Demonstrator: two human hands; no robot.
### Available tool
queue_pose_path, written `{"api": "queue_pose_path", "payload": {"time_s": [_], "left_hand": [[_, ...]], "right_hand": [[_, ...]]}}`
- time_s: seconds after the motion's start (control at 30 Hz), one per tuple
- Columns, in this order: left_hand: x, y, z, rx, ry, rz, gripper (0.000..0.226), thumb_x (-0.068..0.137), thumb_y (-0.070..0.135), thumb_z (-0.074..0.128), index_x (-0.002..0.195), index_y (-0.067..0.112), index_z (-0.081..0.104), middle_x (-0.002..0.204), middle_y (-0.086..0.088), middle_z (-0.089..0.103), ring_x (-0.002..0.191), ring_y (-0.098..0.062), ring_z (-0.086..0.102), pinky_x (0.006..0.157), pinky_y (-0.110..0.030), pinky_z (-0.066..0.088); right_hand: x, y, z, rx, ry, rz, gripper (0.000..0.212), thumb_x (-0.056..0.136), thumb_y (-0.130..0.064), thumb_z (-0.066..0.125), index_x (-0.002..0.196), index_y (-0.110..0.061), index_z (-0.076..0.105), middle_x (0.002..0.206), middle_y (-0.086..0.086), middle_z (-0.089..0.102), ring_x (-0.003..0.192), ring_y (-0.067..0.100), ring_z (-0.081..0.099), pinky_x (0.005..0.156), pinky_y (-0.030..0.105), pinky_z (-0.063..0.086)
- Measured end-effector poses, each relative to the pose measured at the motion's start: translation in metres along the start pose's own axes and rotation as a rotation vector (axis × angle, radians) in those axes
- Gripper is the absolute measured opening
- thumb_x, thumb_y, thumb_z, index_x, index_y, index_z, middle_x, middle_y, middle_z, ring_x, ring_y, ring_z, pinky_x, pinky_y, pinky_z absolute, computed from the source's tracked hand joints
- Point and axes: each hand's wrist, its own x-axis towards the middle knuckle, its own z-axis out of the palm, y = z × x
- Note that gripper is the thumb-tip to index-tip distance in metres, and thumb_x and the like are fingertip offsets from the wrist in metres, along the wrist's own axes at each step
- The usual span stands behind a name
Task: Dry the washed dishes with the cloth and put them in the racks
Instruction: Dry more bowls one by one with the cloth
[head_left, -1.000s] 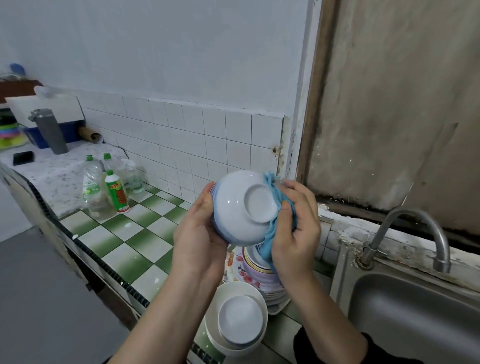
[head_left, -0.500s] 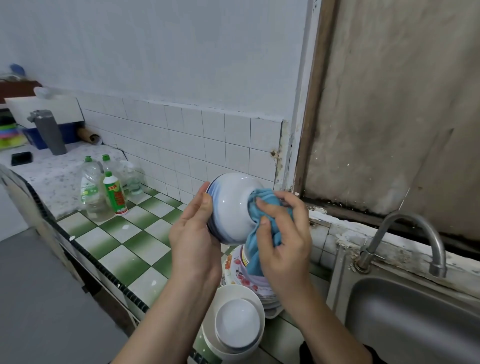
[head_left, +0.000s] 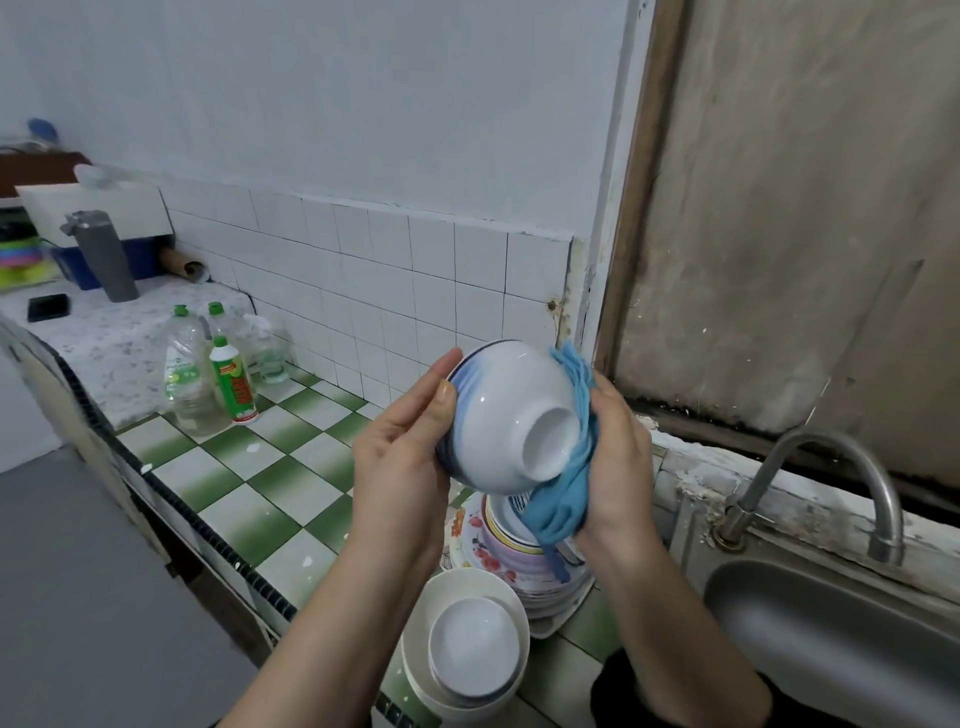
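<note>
A white bowl with a blue rim (head_left: 506, 410) is held up above the counter, its foot ring turned toward me and to the lower right. My left hand (head_left: 402, 457) grips its rim side, thumb on the outer wall. My right hand (head_left: 615, 457) holds a blue cloth (head_left: 569, 478) bunched against the bowl's right side and base, with the cloth's tail hanging down. Below them stands a stack of flowered plates and bowls (head_left: 498, 540), and nearer me an upturned white bowl on white plates (head_left: 475, 644).
Green-and-white checked counter (head_left: 260, 493) runs to the left, with several plastic bottles (head_left: 208, 374) by the tiled wall. A steel sink (head_left: 831, 634) and curved tap (head_left: 831, 488) lie at the right. A grey flask (head_left: 104, 254) and a black phone (head_left: 48, 306) sit far left.
The bowl has turned so its foot ring faces me again. My right hand with the cloth has slid from the base round to the bowl's right side.
</note>
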Motion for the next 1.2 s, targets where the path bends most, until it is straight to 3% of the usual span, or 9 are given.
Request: {"api": "queue_pose_path", "payload": {"time_s": [0.1,0.23,0.37,0.5,0.7,0.87,1.0,1.13,1.2], "left_hand": [[-0.004,0.000,0.001,0.109,-0.009,0.120,0.030,0.074,0.020,0.061,0.102,0.018,0.071,0.095,0.002,0.076,0.088,-0.008,0.068,0.075,-0.018,0.054],[-0.005,0.001,0.001,0.183,0.022,0.172,0.020,0.085,0.009,0.060,0.100,0.017,0.071,0.088,0.006,0.076,0.081,-0.004,0.069,0.072,-0.016,0.053],[-0.003,0.000,0.001,0.157,0.135,0.099,0.025,0.092,-0.004,0.055,0.099,0.013,0.072,0.085,0.001,0.076,0.078,-0.011,0.069,0.068,-0.020,0.057],[0.002,0.011,0.002,-0.021,0.200,-0.023,0.023,0.091,-0.003,0.056,0.104,0.007,0.071,0.085,-0.006,0.075,0.074,-0.017,0.071,0.066,-0.026,0.060],[0.012,0.016,-0.002,-0.267,0.244,-0.218,0.013,0.096,0.017,0.056,0.100,0.014,0.068,0.094,-0.007,0.072,0.083,-0.023,0.068,0.071,-0.037,0.060],[0.011,0.013,-0.003,-0.404,0.182,-0.277,0.017,0.097,0.011,0.051,0.092,0.011,0.068,0.086,0.000,0.073,0.082,-0.015,0.069,0.075,-0.033,0.058],[0.005,0.010,-0.005,-0.258,0.063,-0.134,0.017,0.091,0.010,0.051,0.096,0.012,0.067,0.085,0.006,0.074,0.076,-0.007,0.070,0.072,-0.024,0.058],[0.008,0.009,-0.015,-0.033,-0.070,-0.045,0.027,0.072,0.018,0.058,0.092,0.017,0.077,0.089,0.001,0.075,0.078,-0.010,0.068,0.073,-0.022,0.055],[0.010,0.008,-0.018,0.026,-0.099,-0.059,0.026,0.077,0.018,0.058,0.096,0.017,0.075,0.088,0.002,0.074,0.072,-0.007,0.066,0.065,-0.018,0.055]], "right_hand": [[0.008,-0.011,0.004,-0.168,-0.101,-0.114,0.025,0.097,-0.018,0.050,0.098,-0.029,0.072,0.102,-0.011,0.075,0.099,0.005,0.066,0.089,0.027,0.051],[0.005,-0.011,0.006,-0.513,-0.228,-0.448,0.027,0.093,-0.029,0.046,0.104,-0.043,0.066,0.111,-0.025,0.067,0.114,0.001,0.057,0.100,0.019,0.041],[-0.011,0.001,0.014,-0.865,-0.266,-0.854,0.034,0.095,-0.026,0.047,0.119,-0.023,0.070,0.127,0.004,0.061,0.117,0.023,0.050,0.105,0.023,0.035],[-0.016,0.018,0.022,-0.920,-0.179,-1.130,0.031,0.093,-0.021,0.053,0.116,-0.019,0.072,0.129,0.015,0.061,0.114,0.035,0.050,0.103,0.042,0.043],[-0.008,0.052,0.009,-0.816,-0.122,-1.355,0.028,0.096,-0.023,0.051,0.118,-0.024,0.068,0.133,0.012,0.053,0.125,0.033,0.043,0.109,0.040,0.038],[-0.017,0.064,0.010,-0.470,-0.005,-1.026,0.030,0.102,-0.030,0.040,0.126,-0.021,0.056,0.140,0.012,0.043,0.131,0.034,0.040,0.109,0.046,0.036],[-0.019,0.028,0.019,0.079,0.092,-0.424,0.030,0.093,-0.020,0.042,0.115,-0.028,0.062,0.112,-0.018,0.068,0.108,0.002,0.061,0.088,0.017,0.047],[0.004,0.015,0.004,0.258,-0.015,0.145,0.023,0.089,-0.029,0.053,0.098,-0.020,0.071,0.096,0.003,0.070,0.089,0.020,0.064,0.073,0.034,0.052],[0.010,0.015,0.000,0.255,-0.022,0.246,0.026,0.083,-0.033,0.057,0.099,-0.014,0.067,0.093,0.009,0.066,0.084,0.024,0.061,0.071,0.036,0.051]]}}
